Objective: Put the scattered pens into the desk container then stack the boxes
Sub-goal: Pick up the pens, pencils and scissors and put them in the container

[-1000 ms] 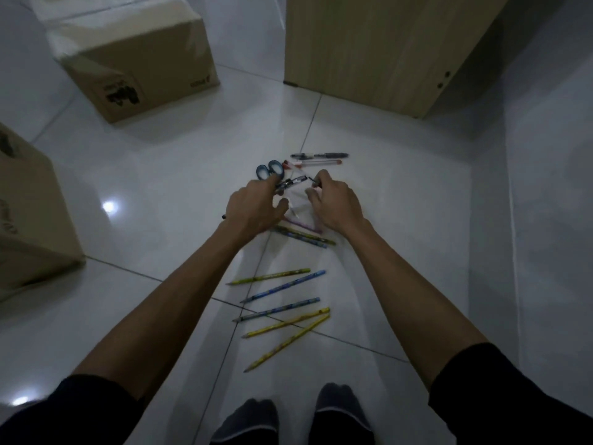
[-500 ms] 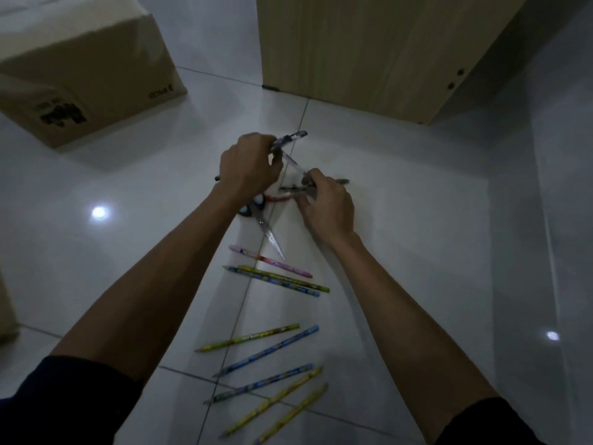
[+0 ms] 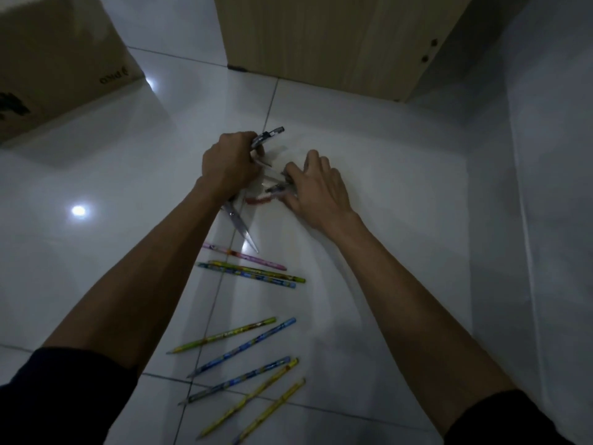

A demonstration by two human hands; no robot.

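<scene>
Clear plastic pens [image 3: 268, 136] are clenched in the left hand [image 3: 229, 165], their ends jutting past the knuckles; the right hand [image 3: 316, 187] pinches another pen [image 3: 277, 187] low over the white tiles [image 3: 385, 194]. Scissors [image 3: 242, 229] lie under the left wrist, coloured pencils [image 3: 247, 268] are scattered nearer the person, a cardboard box [image 3: 57, 59] stands far left beside a wooden cabinet [image 3: 337, 36]

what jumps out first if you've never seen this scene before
Two bare hands meet mid-floor: the left hand is closed around a bunch of pens, while the right hand presses on more pens lying on the white tiles. Scissors poke out from under the left wrist, and a scatter of colourful pencils runs back toward the person. A cardboard box sits far left.
</scene>
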